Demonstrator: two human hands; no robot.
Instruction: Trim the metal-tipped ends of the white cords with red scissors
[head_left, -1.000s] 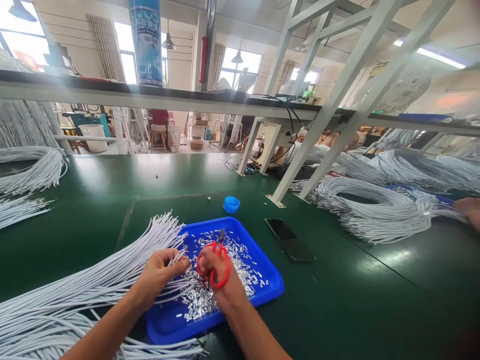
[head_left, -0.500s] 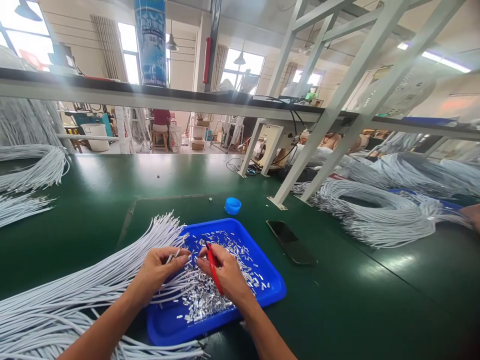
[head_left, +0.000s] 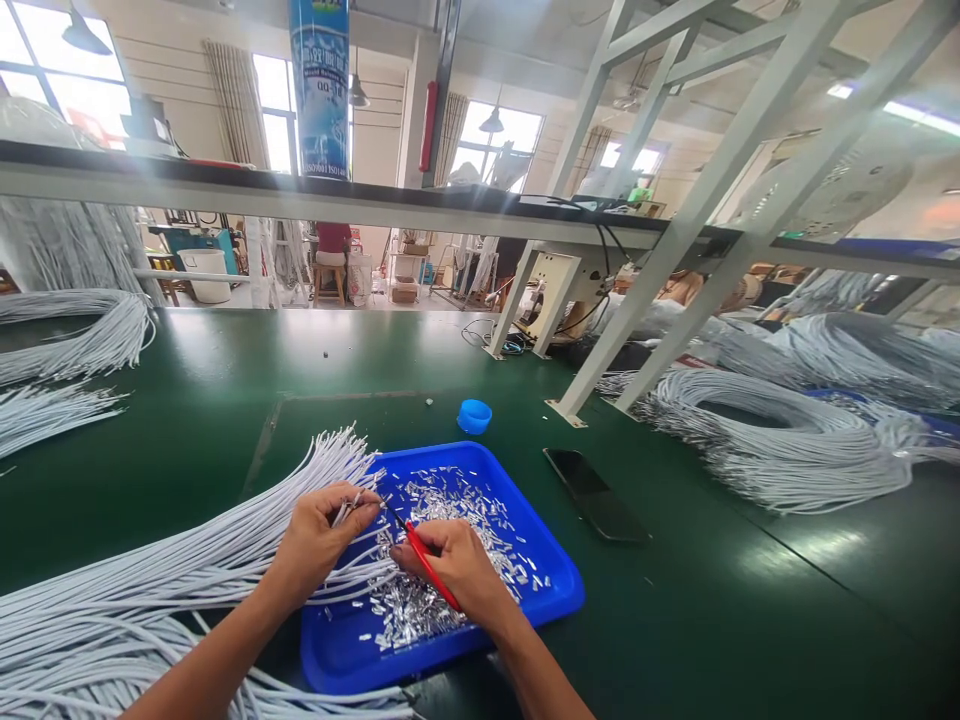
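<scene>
My left hand [head_left: 330, 525] pinches the end of a few white wires [head_left: 346, 510] between thumb and fingers, over the left side of a blue tray [head_left: 555, 590]. In my right hand [head_left: 454, 560] are red-handled pliers [head_left: 431, 568]; their thin dark tip touches or nearly touches the wire ends at my left fingertips. Small shiny metal pieces [head_left: 420, 605] lie scattered across the tray under both hands. A long bundle of white wires [head_left: 225, 540] runs from the left below my left hand, its loose ends reaching over the tray's edge.
Behind the tray stands a blue cap [head_left: 475, 416]; right of it lies a dark phone [head_left: 596, 495]. Coiled wire bundles [head_left: 795, 440] sit at the right, others [head_left: 90, 335] at the left. Slanted metal legs [head_left: 622, 320] hold a shelf [head_left: 420, 205] with a blue spray can [head_left: 321, 90].
My right hand has turned and dropped slightly, and the pliers' tip now points left to the wire ends at my left hand. A hand at the far right edge has left view. The view shifted slightly.
</scene>
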